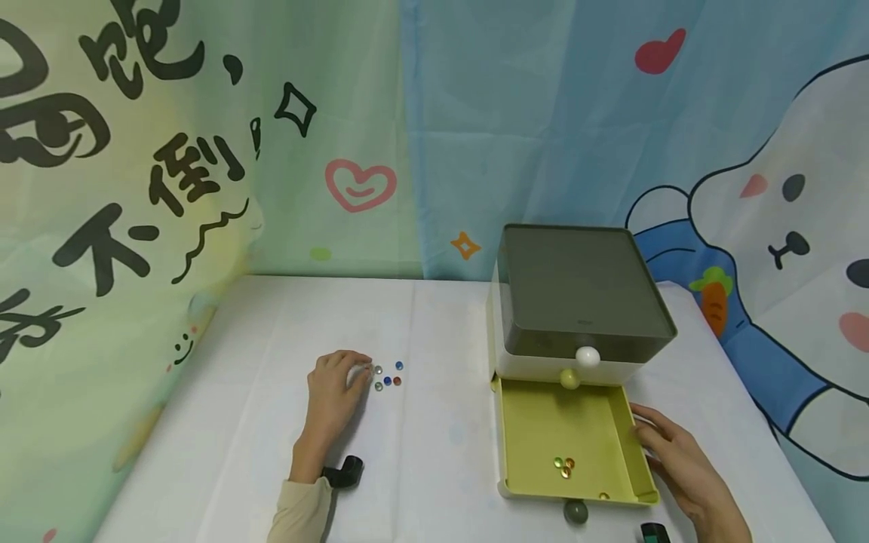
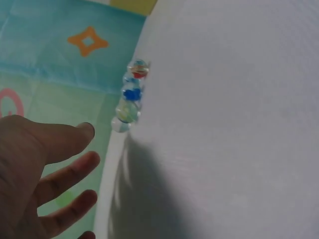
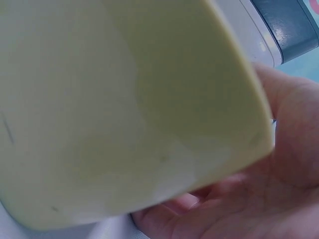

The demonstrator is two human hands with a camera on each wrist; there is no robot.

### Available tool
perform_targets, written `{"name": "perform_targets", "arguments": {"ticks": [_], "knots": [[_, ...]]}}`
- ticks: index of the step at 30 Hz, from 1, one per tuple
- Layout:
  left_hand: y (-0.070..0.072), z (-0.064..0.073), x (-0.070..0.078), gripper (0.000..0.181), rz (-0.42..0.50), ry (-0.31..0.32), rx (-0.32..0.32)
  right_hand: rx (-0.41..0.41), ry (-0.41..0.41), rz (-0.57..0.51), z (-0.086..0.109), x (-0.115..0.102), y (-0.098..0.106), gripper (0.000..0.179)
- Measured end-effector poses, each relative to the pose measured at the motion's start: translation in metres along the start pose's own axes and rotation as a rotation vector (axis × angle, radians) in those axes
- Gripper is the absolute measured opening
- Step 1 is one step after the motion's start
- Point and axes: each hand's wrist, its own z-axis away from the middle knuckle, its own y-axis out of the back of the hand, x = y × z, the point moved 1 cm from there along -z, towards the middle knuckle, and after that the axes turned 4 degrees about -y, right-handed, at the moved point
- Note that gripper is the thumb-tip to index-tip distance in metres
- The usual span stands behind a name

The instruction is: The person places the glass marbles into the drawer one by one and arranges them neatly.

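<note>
Several small glass marbles [image 1: 388,381], some clear, some blue or red, lie on the white tabletop. Beside them is my left hand [image 1: 333,388], its thumb and fingers loosely bent and apart. In the left wrist view the marbles [image 2: 132,93] sit just beyond the thumb, with nothing seen between the fingers. My right hand [image 1: 686,460] rests against the outer right side of a pulled-out yellow-green drawer [image 1: 526,422]. The drawer wall [image 3: 189,89] covers part of its fingers in the right wrist view. Three yellowish and orange marbles [image 1: 566,473] lie inside the drawer.
Behind the drawer stands the cabinet [image 1: 584,286], dark green on top, with a white knob [image 1: 587,357] and a yellow-green knob [image 1: 569,378]. A dark green knob [image 1: 575,512] sticks out from the drawer's front. A printed curtain [image 1: 475,136] hangs behind the table.
</note>
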Motion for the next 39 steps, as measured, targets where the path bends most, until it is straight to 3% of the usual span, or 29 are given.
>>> {"name": "perform_targets", "arguments": {"ticks": [10,16,26,35,39], "knots": [[0.009,-0.004,0.033,0.014,0.020,-0.122,0.006,-0.005,0.012,0.009,0.001,0.000,0.000,0.068],[-0.001,-0.006,0.055,0.016,0.068,-0.227,-0.037,-0.008,0.006,-0.007,0.002,0.000,-0.001,0.067],[-0.017,-0.003,0.095,0.017,0.141,-0.398,-0.051,-0.011,-0.006,-0.013,0.002,-0.001,-0.001,0.068],[-0.031,0.003,0.134,0.015,0.230,-0.527,-0.151,-0.006,-0.009,-0.008,0.001,-0.001,-0.001,0.067],[-0.036,0.004,0.146,0.015,0.267,-0.549,-0.196,-0.002,-0.005,-0.004,0.000,0.000,-0.001,0.067]]}}
